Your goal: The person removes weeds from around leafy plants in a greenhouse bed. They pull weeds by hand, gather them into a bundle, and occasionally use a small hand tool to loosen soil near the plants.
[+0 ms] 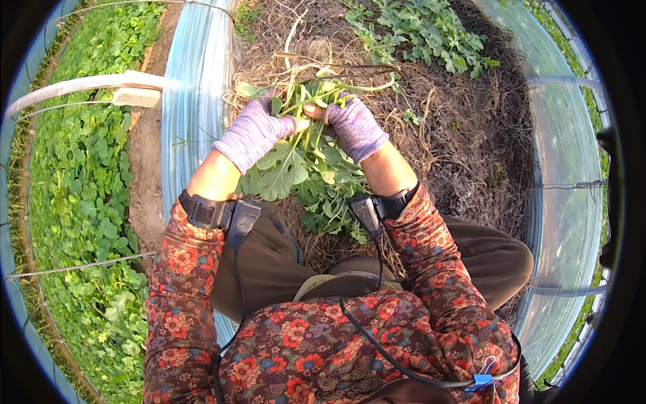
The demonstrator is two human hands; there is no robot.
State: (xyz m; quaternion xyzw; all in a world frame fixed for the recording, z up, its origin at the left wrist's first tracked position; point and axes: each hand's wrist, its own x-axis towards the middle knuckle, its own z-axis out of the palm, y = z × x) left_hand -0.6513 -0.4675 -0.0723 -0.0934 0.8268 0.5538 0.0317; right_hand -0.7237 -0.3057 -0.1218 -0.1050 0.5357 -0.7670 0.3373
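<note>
Both hands wear purple-and-white knit gloves that leave the fingertips bare. My left hand grips a bunch of green vine stems from the left, its thumb lying across them. From the right, my right hand holds the same bunch, its thumb close to the left one. Some fingers of each hand are hidden behind stems and leaves. Broad lobed leaves, like those of a watermelon vine, hang below the hands towards my lap. Dry brown stalks lie across the top of the bunch.
Dry straw-like litter covers the ground bed. Another lobed-leaf vine grows ahead. Gathered plastic film runs along the left, with clear sheeting on the right. A hoop pipe crosses at left. Cables hang over my floral shirt.
</note>
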